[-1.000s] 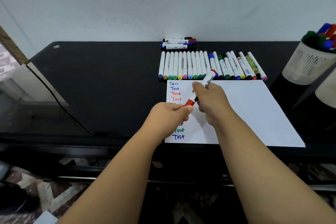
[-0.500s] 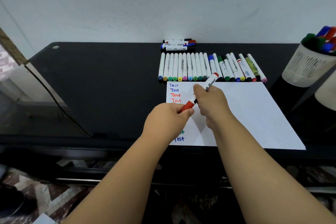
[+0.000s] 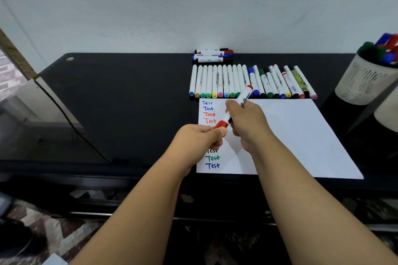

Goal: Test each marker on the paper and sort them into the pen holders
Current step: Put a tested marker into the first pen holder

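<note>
Red-capped white whiteboard marker [image 3: 236, 109] slants above the white paper sheet [image 3: 301, 135], cap end toward us, lower left; our left hand [image 3: 200, 142] pinches its cap, our right hand [image 3: 247, 122] grips its barrel.

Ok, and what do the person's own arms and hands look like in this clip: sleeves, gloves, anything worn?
Both forearms are bare as far up as the frame shows, with no sleeves in view. The left hand and right hand wear no gloves, and no rings, watch or wristband show. No markings or cables are visible on them.
</note>
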The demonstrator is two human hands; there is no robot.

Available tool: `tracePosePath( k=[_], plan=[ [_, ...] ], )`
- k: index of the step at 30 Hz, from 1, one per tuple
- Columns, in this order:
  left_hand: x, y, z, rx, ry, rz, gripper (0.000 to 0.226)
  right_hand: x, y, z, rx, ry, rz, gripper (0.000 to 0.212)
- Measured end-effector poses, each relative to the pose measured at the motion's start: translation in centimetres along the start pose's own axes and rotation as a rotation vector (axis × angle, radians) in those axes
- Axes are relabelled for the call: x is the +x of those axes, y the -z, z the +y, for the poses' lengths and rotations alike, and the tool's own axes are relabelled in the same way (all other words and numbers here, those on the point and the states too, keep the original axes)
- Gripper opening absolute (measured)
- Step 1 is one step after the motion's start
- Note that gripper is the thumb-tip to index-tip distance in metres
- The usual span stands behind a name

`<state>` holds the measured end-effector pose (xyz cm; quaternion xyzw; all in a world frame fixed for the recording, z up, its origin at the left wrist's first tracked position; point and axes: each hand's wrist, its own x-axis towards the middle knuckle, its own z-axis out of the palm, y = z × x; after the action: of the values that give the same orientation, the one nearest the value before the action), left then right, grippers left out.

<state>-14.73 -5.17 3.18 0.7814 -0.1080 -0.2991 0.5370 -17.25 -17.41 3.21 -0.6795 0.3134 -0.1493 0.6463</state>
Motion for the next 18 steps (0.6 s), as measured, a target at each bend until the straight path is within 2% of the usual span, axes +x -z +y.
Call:
tracePosePath(
  k=[2, 8, 10, 15, 18],
  plan=[
    [-0.3, 0.0, 0.2, 0.018, 0.002, 0.016, 0.026, -0.1, -0.1, -0.1, 0.009, -0.001, 0.011, 0.027],
    [-0.9, -0.5, 0.5, 0.347, -0.119, 0.106, 0.026, 0.0, -0.7, -0.1, 0.034, -0.044, 0.101, 0.022],
    [-0.8, -0.3, 0.4, 0.312, -0.111, 0.099, 0.025, -0.1, -0.8, -0.1, 0.033, -0.041, 0.088, 0.024],
    [-0.5, 0.6, 0.1, 0.046, -0.047, 0.027, 0.028, -0.3, -1.1, -0.4, 0.093, -0.02, 0.036, 0.024],
    [-0.5, 0.9, 0.0, 0.008, -0.034, 0.018, 0.028, -0.4, -1.3, -0.3, 0.107, -0.021, 0.024, 0.026]
  ],
)
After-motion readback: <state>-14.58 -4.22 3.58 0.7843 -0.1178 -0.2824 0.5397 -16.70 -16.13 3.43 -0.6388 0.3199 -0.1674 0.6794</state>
